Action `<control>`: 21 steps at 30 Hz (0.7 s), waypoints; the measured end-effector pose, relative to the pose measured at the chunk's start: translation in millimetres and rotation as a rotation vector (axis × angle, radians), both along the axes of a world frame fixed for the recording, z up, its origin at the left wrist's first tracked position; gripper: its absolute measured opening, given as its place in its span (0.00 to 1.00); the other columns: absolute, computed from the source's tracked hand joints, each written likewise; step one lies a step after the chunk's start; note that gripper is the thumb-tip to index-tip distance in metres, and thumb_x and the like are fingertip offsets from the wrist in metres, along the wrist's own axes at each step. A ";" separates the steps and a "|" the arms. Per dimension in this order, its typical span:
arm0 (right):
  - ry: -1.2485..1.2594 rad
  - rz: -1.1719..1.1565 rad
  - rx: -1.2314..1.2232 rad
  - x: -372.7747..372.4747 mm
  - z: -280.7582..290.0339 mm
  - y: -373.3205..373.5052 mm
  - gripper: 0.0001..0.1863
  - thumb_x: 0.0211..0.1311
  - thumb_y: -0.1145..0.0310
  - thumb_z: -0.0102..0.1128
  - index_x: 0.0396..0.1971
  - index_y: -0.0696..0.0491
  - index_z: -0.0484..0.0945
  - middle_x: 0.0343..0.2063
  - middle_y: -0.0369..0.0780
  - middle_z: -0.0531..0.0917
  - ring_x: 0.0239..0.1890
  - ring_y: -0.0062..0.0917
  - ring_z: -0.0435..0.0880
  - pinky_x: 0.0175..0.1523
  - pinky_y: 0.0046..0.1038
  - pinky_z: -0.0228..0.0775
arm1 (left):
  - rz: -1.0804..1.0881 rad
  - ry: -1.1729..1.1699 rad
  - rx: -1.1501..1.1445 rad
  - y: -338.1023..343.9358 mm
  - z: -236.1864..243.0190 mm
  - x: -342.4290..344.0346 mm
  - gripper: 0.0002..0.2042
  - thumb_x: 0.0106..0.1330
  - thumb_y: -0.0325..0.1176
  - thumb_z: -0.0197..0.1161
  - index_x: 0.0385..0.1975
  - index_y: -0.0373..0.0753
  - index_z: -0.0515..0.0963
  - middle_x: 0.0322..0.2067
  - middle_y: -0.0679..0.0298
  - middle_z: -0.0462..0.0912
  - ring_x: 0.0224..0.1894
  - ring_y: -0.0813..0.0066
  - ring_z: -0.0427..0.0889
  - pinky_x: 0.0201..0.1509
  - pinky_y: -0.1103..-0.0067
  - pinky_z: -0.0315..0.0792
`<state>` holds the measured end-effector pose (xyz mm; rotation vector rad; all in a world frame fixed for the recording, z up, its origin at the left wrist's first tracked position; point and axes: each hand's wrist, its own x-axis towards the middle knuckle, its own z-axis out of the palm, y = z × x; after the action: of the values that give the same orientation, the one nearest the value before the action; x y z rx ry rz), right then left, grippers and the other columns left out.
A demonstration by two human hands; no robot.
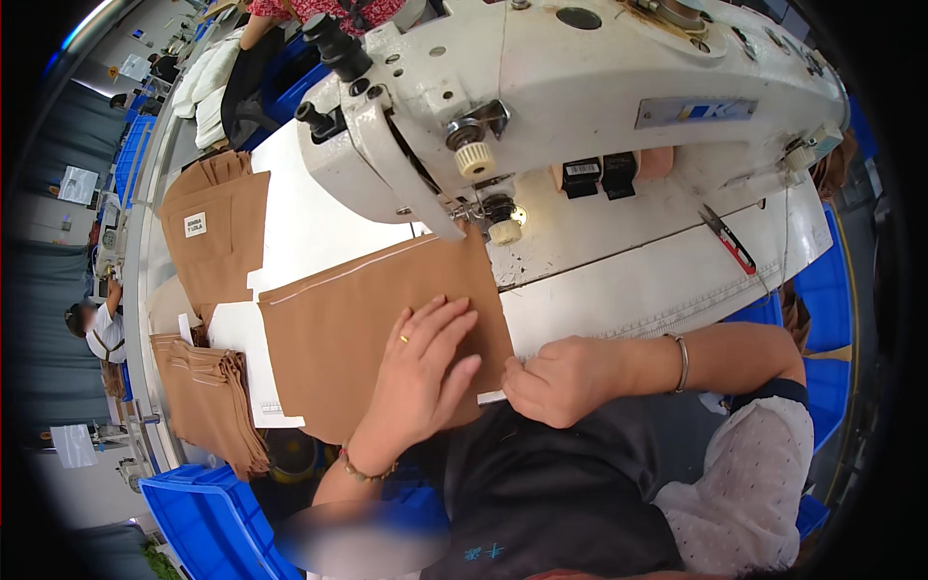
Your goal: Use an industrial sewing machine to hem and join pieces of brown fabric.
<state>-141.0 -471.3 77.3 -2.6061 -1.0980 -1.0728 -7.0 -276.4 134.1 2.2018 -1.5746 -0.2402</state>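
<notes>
A brown fabric panel (333,333) lies on the white sewing table, with a pale stitched or marked line along its far edge. Its far right corner reaches under the needle area of a white industrial sewing machine (570,72); the needle itself is hard to make out. My left hand (420,367) rests flat on the panel, fingers stretched out toward the machine. At the panel's near right edge my right hand (559,382) is closed, pinching the fabric between thumb and fingers. The fingertips are partly hidden.
A folded brown piece with a white label (217,227) and a stack of brown pieces (203,391) lie at the left. Red-handled thread snips (730,242) lie on the table at right. Blue bins (213,522) stand below. Other people work farther off.
</notes>
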 end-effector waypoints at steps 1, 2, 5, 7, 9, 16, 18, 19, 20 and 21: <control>0.017 -0.005 0.007 0.5 -0.9 1.1 0.07 0.46 0.66 0.60 0.19 0.54 0.76 0.24 0.42 0.80 0.21 0.21 0.79 0.23 0.21 0.67 | 0.025 0.008 -0.064 -5.2 -11.5 4.5 0.21 0.60 0.29 0.69 0.55 0.36 0.78 0.58 0.54 0.78 0.63 0.47 0.74 0.69 0.57 0.66; 0.034 -0.009 0.014 1.4 -1.2 1.8 0.07 0.46 0.66 0.59 0.19 0.54 0.76 0.25 0.43 0.81 0.21 0.21 0.79 0.23 0.21 0.68 | 0.036 0.004 -0.066 -5.5 -20.3 6.5 0.21 0.60 0.29 0.69 0.55 0.36 0.78 0.58 0.54 0.78 0.63 0.47 0.74 0.69 0.57 0.66; 0.074 0.002 -0.014 1.0 2.6 -0.2 0.09 0.49 0.68 0.63 0.27 0.57 0.82 0.30 0.40 0.83 0.18 0.15 0.74 0.23 0.16 0.62 | -0.021 0.004 -0.128 -11.0 -32.6 11.6 0.23 0.60 0.33 0.70 0.56 0.37 0.77 0.56 0.58 0.78 0.61 0.53 0.75 0.67 0.54 0.65; 0.050 0.000 -0.010 1.4 1.0 0.2 0.08 0.47 0.67 0.61 0.24 0.56 0.80 0.27 0.41 0.82 0.19 0.18 0.76 0.23 0.18 0.65 | -0.115 -0.094 -0.127 -15.5 -27.8 21.1 0.22 0.59 0.33 0.71 0.54 0.37 0.78 0.53 0.59 0.79 0.59 0.56 0.76 0.65 0.57 0.67; 0.028 -0.004 -0.005 2.5 0.5 -1.1 0.08 0.45 0.66 0.59 0.20 0.55 0.78 0.25 0.43 0.81 0.21 0.20 0.78 0.24 0.20 0.68 | -0.006 -0.233 -0.120 -25.2 -14.4 35.9 0.22 0.57 0.35 0.74 0.51 0.38 0.79 0.52 0.58 0.79 0.58 0.56 0.76 0.63 0.59 0.68; 0.046 0.186 -0.037 20.7 5.8 -2.7 0.10 0.41 0.64 0.59 0.17 0.55 0.76 0.22 0.41 0.78 0.19 0.21 0.76 0.20 0.21 0.65 | 0.231 0.495 0.233 -25.6 -7.9 141.2 0.21 0.47 0.43 0.84 0.29 0.33 0.82 0.27 0.61 0.83 0.31 0.75 0.78 0.36 0.76 0.71; 0.067 0.229 -0.040 24.4 4.9 -4.5 0.10 0.41 0.63 0.59 0.16 0.55 0.75 0.21 0.40 0.77 0.18 0.21 0.75 0.19 0.21 0.64 | 0.155 0.444 0.203 -35.6 5.3 145.7 0.18 0.49 0.40 0.83 0.23 0.31 0.83 0.16 0.67 0.77 0.23 0.81 0.73 0.31 0.79 0.70; 0.046 0.219 -0.027 23.8 4.1 -5.8 0.10 0.40 0.63 0.59 0.16 0.55 0.75 0.20 0.39 0.76 0.18 0.21 0.75 0.18 0.21 0.64 | 0.168 0.505 0.259 -42.7 15.8 144.5 0.19 0.49 0.40 0.84 0.30 0.31 0.84 0.21 0.67 0.80 0.27 0.79 0.75 0.34 0.79 0.71; 0.025 0.208 -0.014 22.9 3.3 -6.8 0.10 0.40 0.63 0.60 0.15 0.54 0.74 0.20 0.39 0.75 0.17 0.21 0.74 0.18 0.21 0.64 | 0.181 0.565 0.317 -47.6 20.0 144.7 0.22 0.48 0.39 0.84 0.36 0.30 0.85 0.27 0.66 0.83 0.31 0.78 0.77 0.37 0.79 0.72; 0.024 0.211 -0.012 20.9 3.8 -7.4 0.10 0.40 0.63 0.60 0.15 0.54 0.74 0.20 0.39 0.75 0.17 0.21 0.74 0.18 0.21 0.64 | 0.185 0.565 0.319 -46.5 17.4 146.4 0.22 0.48 0.39 0.84 0.36 0.30 0.85 0.27 0.66 0.83 0.31 0.78 0.77 0.37 0.79 0.72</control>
<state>-120.1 -478.6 81.1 -2.4361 -1.3415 -0.9885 139.4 -322.9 151.5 2.2112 -1.0696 -1.0144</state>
